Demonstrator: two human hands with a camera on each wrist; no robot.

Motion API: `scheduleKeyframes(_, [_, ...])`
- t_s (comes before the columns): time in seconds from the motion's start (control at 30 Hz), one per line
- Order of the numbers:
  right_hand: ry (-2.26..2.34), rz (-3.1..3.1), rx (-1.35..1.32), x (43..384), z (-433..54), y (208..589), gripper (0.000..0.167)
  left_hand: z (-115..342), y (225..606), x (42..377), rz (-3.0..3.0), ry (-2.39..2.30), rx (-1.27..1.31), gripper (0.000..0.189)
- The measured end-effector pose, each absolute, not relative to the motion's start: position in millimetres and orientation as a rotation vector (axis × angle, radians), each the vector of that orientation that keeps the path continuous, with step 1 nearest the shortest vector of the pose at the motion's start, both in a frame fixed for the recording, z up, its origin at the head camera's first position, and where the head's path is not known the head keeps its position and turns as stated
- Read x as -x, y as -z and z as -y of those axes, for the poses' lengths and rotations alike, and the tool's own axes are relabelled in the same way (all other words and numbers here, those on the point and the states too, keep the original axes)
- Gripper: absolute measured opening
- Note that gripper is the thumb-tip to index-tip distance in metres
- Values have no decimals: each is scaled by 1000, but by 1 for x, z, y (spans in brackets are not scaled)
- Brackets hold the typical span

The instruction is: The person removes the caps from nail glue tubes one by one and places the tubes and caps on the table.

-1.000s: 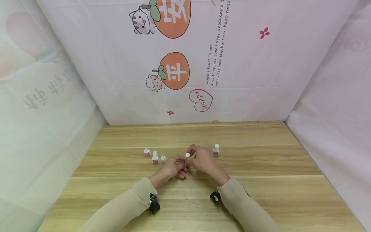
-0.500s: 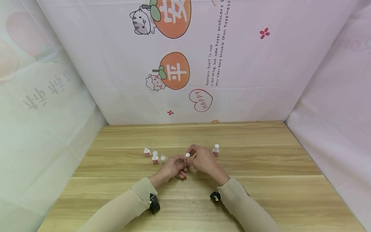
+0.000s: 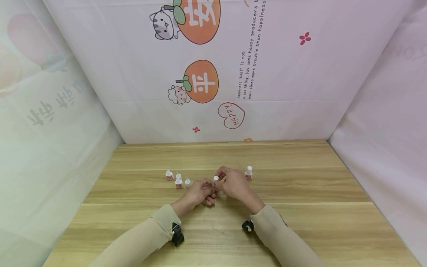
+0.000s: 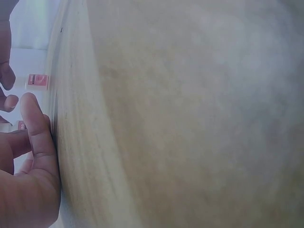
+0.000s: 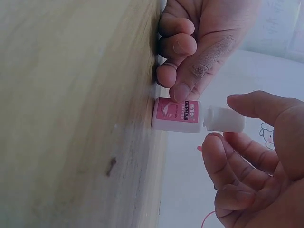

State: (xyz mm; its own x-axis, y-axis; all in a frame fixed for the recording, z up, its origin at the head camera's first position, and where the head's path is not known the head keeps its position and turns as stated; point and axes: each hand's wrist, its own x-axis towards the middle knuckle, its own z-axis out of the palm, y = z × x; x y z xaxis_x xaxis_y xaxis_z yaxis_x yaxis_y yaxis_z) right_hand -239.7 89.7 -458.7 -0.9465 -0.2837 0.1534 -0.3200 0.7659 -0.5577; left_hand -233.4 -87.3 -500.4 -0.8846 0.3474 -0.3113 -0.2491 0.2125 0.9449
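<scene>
A small glue bottle [image 5: 178, 115] with a pink label and white cap [image 5: 228, 119] stands upright on the table between my hands. The left hand [image 3: 200, 191] pinches its body low down, fingers close to the tabletop. Around the cap, the thumb and fingers of the right hand [image 3: 235, 181] hold on from the other side. In the head view the fingers hide most of the bottle, and only the white cap top shows clearly. The left wrist view catches a sliver of its pink label [image 4: 22, 125] behind the left fingers.
Left of the hands stand a pink-labelled bottle [image 3: 169, 175], a second one [image 3: 178, 183], and small white pieces with thin tips, one nozzle-like piece [image 3: 187, 182] nearest the left hand. A capped bottle [image 3: 248, 173] stands right of the right hand. Printed cloth [image 3: 283, 92] rises behind the table.
</scene>
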Motion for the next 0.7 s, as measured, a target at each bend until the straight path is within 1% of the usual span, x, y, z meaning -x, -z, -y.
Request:
scheduleKeyframes(0.27, [-909,2904,-510,240,-90,459,16,87,501,232,-2035,-1719,-106,23])
scheduleKeyframes(0.43, [-911,2907,-483,240,-90,458,17,87,500,232,-2044,-1716,-99,22])
scheduleKeyframes(0.7, [-904,2929,-495,238,-89,456,15,87,501,233,-2041,-1718,-101,21])
